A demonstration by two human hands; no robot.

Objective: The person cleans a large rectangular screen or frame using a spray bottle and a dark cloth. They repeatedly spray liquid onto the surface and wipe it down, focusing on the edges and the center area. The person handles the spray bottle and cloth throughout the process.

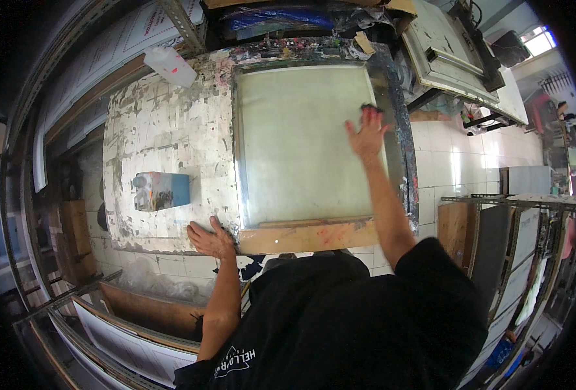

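Left hand [211, 238] beside blue can [161, 190]

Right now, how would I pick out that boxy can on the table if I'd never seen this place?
Find the paint-stained, taped-over worktable with the large framed screen lying on it. Left of that screen, beyond the left hand, lies a rectangular metal can on its side. Its blue end and smeared, shiny face set it apart from the white plastic bottle at the far edge.

Pale green mesh screen [301, 143], paint-speckled frame [402, 156], flaking white table [164, 136], blue-grey can [161, 190], black shirt [340, 325]
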